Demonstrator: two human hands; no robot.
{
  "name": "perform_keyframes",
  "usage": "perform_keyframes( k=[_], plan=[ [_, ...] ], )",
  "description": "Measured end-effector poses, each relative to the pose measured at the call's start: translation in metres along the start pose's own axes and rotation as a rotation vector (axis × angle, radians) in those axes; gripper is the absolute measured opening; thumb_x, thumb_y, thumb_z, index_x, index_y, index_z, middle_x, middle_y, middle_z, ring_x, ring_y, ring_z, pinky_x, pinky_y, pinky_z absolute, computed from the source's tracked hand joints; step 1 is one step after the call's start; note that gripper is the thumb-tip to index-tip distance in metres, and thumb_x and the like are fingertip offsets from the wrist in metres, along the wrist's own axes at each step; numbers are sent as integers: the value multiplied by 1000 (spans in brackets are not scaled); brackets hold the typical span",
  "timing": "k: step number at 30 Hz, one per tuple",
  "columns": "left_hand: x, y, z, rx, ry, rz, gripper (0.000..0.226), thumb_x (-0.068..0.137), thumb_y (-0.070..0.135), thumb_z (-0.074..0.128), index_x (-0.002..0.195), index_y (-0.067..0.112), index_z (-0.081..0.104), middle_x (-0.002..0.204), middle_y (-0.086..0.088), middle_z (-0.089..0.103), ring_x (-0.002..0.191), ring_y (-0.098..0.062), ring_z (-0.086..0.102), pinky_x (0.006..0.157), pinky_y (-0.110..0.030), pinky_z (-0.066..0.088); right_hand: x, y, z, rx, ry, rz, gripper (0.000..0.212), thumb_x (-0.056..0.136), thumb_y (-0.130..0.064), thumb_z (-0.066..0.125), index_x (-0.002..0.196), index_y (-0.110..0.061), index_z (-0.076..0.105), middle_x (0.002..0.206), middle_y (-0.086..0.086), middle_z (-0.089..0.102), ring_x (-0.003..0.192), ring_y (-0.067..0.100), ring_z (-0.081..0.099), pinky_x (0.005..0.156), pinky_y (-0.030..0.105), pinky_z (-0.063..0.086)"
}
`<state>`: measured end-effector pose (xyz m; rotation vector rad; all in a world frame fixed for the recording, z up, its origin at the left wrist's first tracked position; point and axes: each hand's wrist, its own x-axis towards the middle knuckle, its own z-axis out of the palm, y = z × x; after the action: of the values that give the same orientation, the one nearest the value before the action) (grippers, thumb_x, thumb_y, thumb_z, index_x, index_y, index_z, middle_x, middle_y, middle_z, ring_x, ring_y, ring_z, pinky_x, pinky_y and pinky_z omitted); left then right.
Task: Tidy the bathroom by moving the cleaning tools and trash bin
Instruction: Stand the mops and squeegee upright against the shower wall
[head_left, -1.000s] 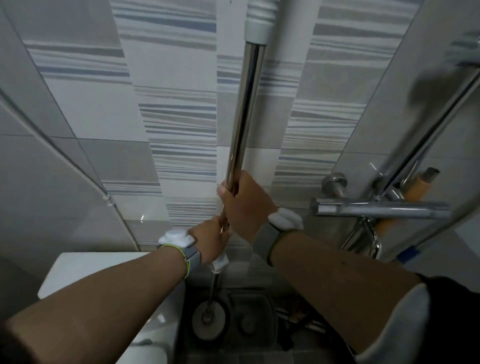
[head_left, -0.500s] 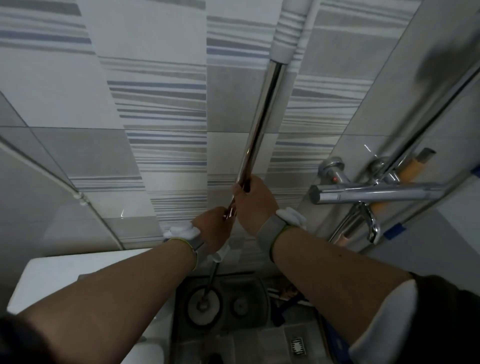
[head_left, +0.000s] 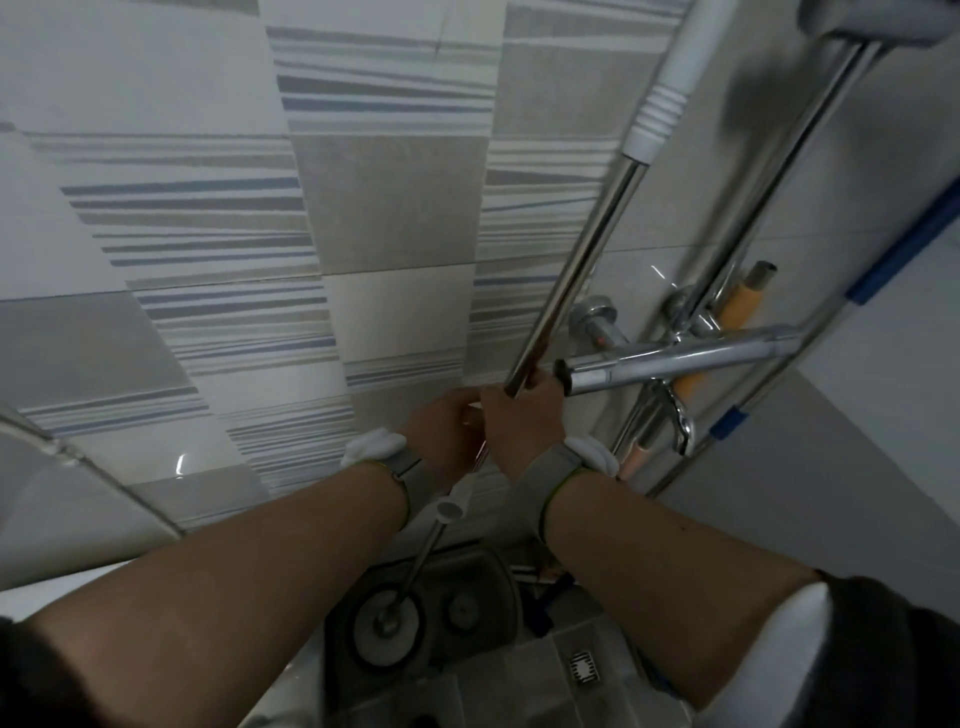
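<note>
Both hands grip one long mop pole (head_left: 582, 260), shiny metal with a white ribbed grip near its top end, leaning up and to the right. My right hand (head_left: 519, 421) is closed around the shaft higher up. My left hand (head_left: 441, 441) holds it just below, beside the right. Below the hands the thinner shaft runs down to a round white mop head (head_left: 387, 621) sitting in a dark grey spin bucket (head_left: 498, 603) on the floor.
A chrome shower mixer bar (head_left: 675, 358) with a riser pole stands close to the right of my hands. An orange-handled tool (head_left: 743, 301) leans behind it. A white toilet tank (head_left: 67, 582) lies at the lower left, a floor drain (head_left: 584, 666) at the bottom.
The pole has tilted further to the right, its top end swinging towards the shower riser. Both hands kept their hold and shifted right, closer to the mixer bar.
</note>
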<state>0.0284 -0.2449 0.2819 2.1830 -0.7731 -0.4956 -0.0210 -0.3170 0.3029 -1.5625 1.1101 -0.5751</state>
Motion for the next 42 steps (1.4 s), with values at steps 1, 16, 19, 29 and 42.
perform_keyframes(
  k=[1,16,19,29,42],
  plan=[
    [1,2,3,34,-28,21,39,95,18,50,134,24,55,137,-4,58,124,-24,54,98,-27,39,3,3,-2,-37,-16,5,56,80,-25,67,132,-11,50,122,7,62,107,24,62,97,41,52],
    [11,38,45,335,-277,79,47,97,11,50,143,12,44,147,-10,45,133,-26,44,109,-29,29,26,36,-61,-242,-327,107,41,90,-27,56,128,-11,55,121,4,63,101,22,61,79,25,42],
    [2,47,62,328,-221,36,38,96,14,47,134,12,52,134,-11,57,122,-29,54,104,-38,42,28,45,-81,-270,-369,76,40,91,-25,56,129,-12,58,118,7,65,99,22,61,77,23,41],
    [-40,96,131,132,-51,-142,22,86,23,59,106,28,67,106,5,71,100,-14,65,85,-22,49,54,84,-171,-426,-553,-76,36,90,-22,53,55,-13,53,57,2,54,64,23,56,59,33,42],
    [-67,176,197,106,-10,-133,38,92,23,59,128,32,57,127,6,63,118,-11,58,91,-11,35,105,100,-285,-523,-549,-40,32,95,-13,42,67,-29,41,97,8,54,89,20,49,89,35,48]
  ],
)
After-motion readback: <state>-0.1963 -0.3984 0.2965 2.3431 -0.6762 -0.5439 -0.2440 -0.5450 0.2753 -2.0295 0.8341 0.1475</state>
